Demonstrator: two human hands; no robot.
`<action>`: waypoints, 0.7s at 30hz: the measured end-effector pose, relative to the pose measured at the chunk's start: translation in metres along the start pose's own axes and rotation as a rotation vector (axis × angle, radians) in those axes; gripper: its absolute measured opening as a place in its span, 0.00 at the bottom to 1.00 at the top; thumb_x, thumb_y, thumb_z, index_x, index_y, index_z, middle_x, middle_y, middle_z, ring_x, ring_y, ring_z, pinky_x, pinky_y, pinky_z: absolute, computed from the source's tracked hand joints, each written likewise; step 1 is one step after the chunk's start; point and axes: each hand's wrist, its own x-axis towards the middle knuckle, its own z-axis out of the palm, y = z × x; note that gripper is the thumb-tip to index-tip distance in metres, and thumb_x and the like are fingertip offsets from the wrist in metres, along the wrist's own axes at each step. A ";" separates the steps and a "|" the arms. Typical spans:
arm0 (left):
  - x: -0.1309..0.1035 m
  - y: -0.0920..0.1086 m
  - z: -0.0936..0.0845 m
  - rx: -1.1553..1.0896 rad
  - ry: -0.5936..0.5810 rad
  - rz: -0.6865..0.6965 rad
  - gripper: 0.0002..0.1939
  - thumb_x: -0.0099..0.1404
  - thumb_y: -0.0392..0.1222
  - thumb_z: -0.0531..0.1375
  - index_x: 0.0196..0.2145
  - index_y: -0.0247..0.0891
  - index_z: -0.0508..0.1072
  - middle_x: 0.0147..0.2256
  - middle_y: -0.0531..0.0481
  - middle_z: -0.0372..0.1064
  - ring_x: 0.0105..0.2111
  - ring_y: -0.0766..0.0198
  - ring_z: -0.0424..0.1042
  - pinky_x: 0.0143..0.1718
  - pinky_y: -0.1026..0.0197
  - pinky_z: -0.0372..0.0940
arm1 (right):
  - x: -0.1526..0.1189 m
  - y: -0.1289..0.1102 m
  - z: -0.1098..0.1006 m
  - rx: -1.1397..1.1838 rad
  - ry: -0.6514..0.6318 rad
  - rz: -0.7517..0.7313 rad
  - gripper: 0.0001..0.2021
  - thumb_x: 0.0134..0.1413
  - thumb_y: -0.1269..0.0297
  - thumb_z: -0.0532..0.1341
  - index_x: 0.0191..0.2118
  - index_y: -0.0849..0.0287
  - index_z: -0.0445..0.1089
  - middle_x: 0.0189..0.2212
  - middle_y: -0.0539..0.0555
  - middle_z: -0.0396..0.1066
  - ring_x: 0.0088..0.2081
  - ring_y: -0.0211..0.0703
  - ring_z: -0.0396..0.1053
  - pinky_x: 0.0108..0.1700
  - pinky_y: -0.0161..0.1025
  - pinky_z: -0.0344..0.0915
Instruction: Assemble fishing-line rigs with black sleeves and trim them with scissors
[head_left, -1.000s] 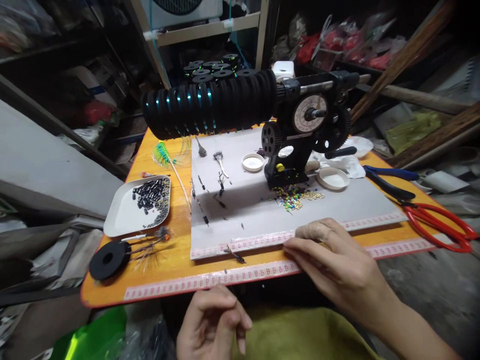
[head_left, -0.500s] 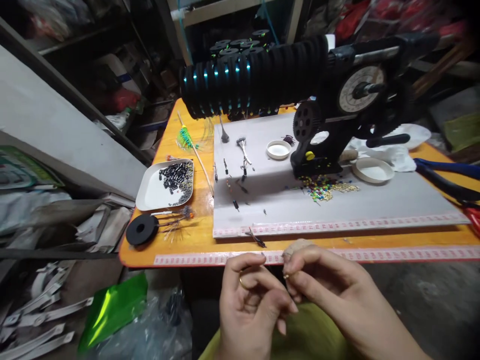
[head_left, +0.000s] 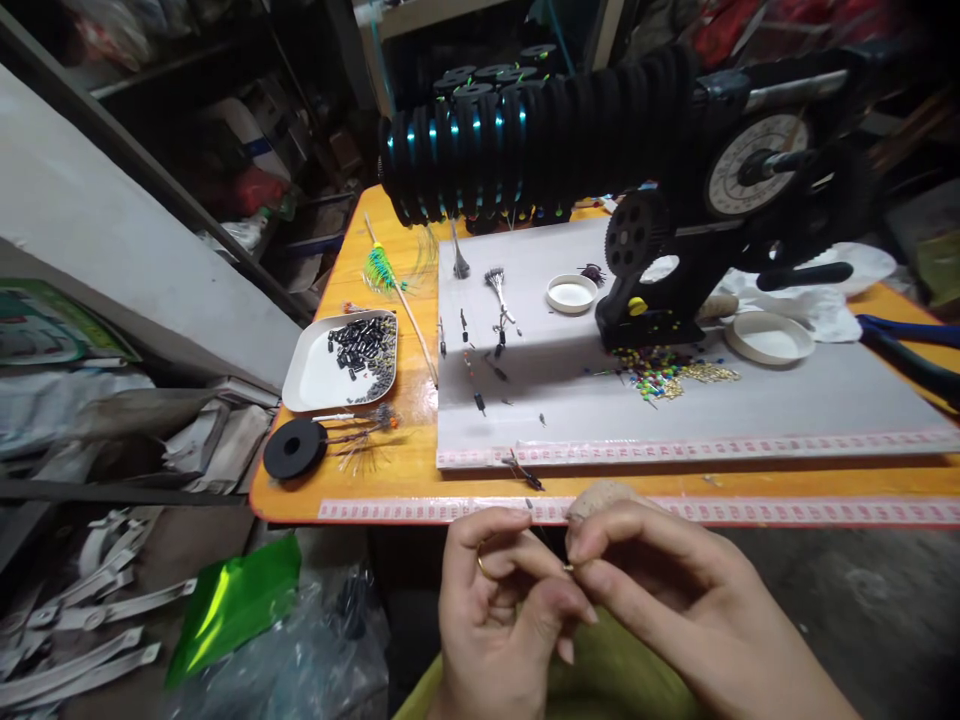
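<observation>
Over my lap, just in front of the table edge, my two hands are close together. The thumb and forefinger of my right hand [head_left: 652, 580] pinch a tiny gold-coloured metal piece [head_left: 568, 568]. My left hand [head_left: 499, 610], a ring on one finger, is curled beside it with the thumb near the fingertips. What lies between its fingers is too small to tell. Behind the hands, small black tackle parts [head_left: 525, 470] lie at the edge of a grey-white board [head_left: 570, 410]. Farther back on it is a pile of colourful beads [head_left: 649, 372] with small gold pieces [head_left: 709, 372].
A black winding machine with a row of spools [head_left: 457, 165] stands on the board. On the left are a white tray [head_left: 304, 365] of black pieces, a black foam spool [head_left: 294, 450] and a thin stick [head_left: 416, 330]. Blue-handled pliers [head_left: 911, 335] lie right. Tape measures [head_left: 405, 510] line the edges.
The camera view has shifted slightly, so the table things appear a little to the right. The gold piece sits slightly lower, between the hands; my right hand still pinches it.
</observation>
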 end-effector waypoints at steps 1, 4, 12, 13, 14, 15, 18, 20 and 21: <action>0.000 -0.003 -0.001 -0.002 -0.012 0.026 0.15 0.65 0.40 0.63 0.48 0.49 0.69 0.23 0.57 0.71 0.21 0.73 0.63 0.18 0.79 0.62 | 0.000 -0.001 0.000 -0.041 0.000 -0.036 0.04 0.59 0.64 0.63 0.33 0.52 0.74 0.30 0.50 0.71 0.32 0.38 0.72 0.33 0.31 0.71; 0.003 -0.009 -0.005 -0.006 -0.028 0.111 0.15 0.65 0.40 0.64 0.49 0.48 0.69 0.23 0.57 0.71 0.20 0.73 0.63 0.17 0.78 0.61 | 0.001 -0.002 -0.003 -0.167 -0.001 -0.150 0.05 0.57 0.68 0.63 0.33 0.50 0.74 0.29 0.49 0.73 0.33 0.38 0.73 0.35 0.30 0.71; 0.011 -0.008 -0.014 0.076 -0.170 0.319 0.18 0.65 0.39 0.63 0.51 0.48 0.66 0.23 0.58 0.72 0.23 0.71 0.69 0.31 0.68 0.68 | 0.004 -0.009 -0.015 -0.279 -0.165 -0.146 0.06 0.61 0.68 0.60 0.40 0.48 0.70 0.38 0.48 0.73 0.44 0.38 0.72 0.45 0.31 0.69; 0.011 -0.009 -0.016 0.086 -0.197 0.323 0.19 0.65 0.38 0.64 0.51 0.47 0.66 0.24 0.58 0.72 0.25 0.70 0.69 0.33 0.67 0.69 | 0.005 -0.012 -0.016 -0.298 -0.196 -0.150 0.07 0.61 0.68 0.60 0.42 0.47 0.70 0.39 0.47 0.73 0.44 0.37 0.71 0.45 0.31 0.68; 0.010 -0.009 -0.019 0.096 -0.218 0.324 0.20 0.64 0.37 0.64 0.51 0.47 0.66 0.25 0.57 0.72 0.26 0.69 0.69 0.34 0.66 0.69 | 0.006 -0.014 -0.017 -0.320 -0.227 -0.161 0.08 0.61 0.68 0.61 0.42 0.46 0.70 0.40 0.47 0.72 0.45 0.37 0.71 0.46 0.31 0.68; 0.009 -0.010 -0.021 0.103 -0.231 0.329 0.20 0.63 0.36 0.65 0.51 0.48 0.66 0.26 0.57 0.72 0.27 0.69 0.69 0.34 0.65 0.68 | 0.007 -0.017 -0.017 -0.345 -0.255 -0.174 0.08 0.61 0.68 0.61 0.42 0.46 0.69 0.39 0.46 0.72 0.44 0.36 0.70 0.46 0.31 0.67; 0.008 -0.010 -0.029 0.137 -0.265 0.329 0.20 0.62 0.37 0.66 0.50 0.47 0.66 0.29 0.55 0.69 0.28 0.68 0.68 0.32 0.65 0.67 | 0.009 -0.020 -0.015 -0.443 -0.294 -0.244 0.08 0.61 0.72 0.59 0.40 0.48 0.68 0.36 0.46 0.70 0.41 0.35 0.70 0.43 0.30 0.67; 0.010 -0.007 -0.032 0.224 -0.289 0.304 0.19 0.61 0.37 0.67 0.49 0.44 0.68 0.30 0.53 0.69 0.29 0.66 0.68 0.30 0.64 0.66 | 0.009 -0.020 -0.013 -0.501 -0.271 -0.322 0.09 0.61 0.75 0.57 0.39 0.50 0.66 0.35 0.47 0.69 0.38 0.35 0.69 0.40 0.30 0.67; 0.012 -0.004 -0.034 0.280 -0.305 0.297 0.17 0.61 0.36 0.67 0.47 0.43 0.69 0.30 0.52 0.70 0.29 0.66 0.68 0.30 0.64 0.66 | 0.008 -0.018 -0.013 -0.516 -0.256 -0.358 0.10 0.60 0.76 0.56 0.40 0.51 0.65 0.34 0.48 0.69 0.36 0.35 0.69 0.39 0.30 0.67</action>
